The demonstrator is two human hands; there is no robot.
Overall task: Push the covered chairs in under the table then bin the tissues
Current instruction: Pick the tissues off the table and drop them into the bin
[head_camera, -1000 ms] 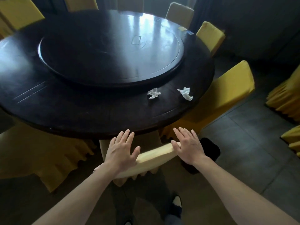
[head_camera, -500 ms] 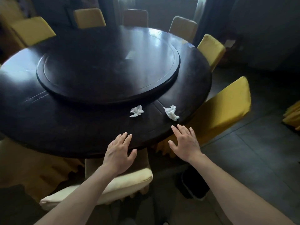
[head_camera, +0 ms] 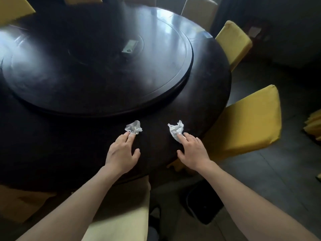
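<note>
The left hand (head_camera: 121,153) lies palm-down with its fingers straight and slightly spread, and the tips of the two longest just touch the near edge of the left tissue (head_camera: 133,127), a small crumpled white wad; nothing is pinched or curled round it. The right hand (head_camera: 193,150) is likewise flat and relaxed, its forefinger resting on the near corner of the right tissue (head_camera: 176,130), the thumb held out to the side and clear of the paper. Both wads sit just beyond the fingertips on the dark table (head_camera: 52,153), between the hands and the raised turntable (head_camera: 104,66) further out. Below the wrists, the pale covered chair (head_camera: 121,223) stands with its seat under the table edge, and a yellow covered chair (head_camera: 246,122) to the right of the right hand is tucked in too, so the pushing-in seems done here and the tissue step is beginning. The next move, as I judge it, calls for each hand to close its fingers and thumb round its wad, lift, and carry it down to the black bin (head_camera: 203,202) on the floor under the right forearm. The paper is light and may slide away from a flat fingertip, so a proper pinch is needed.
</note>
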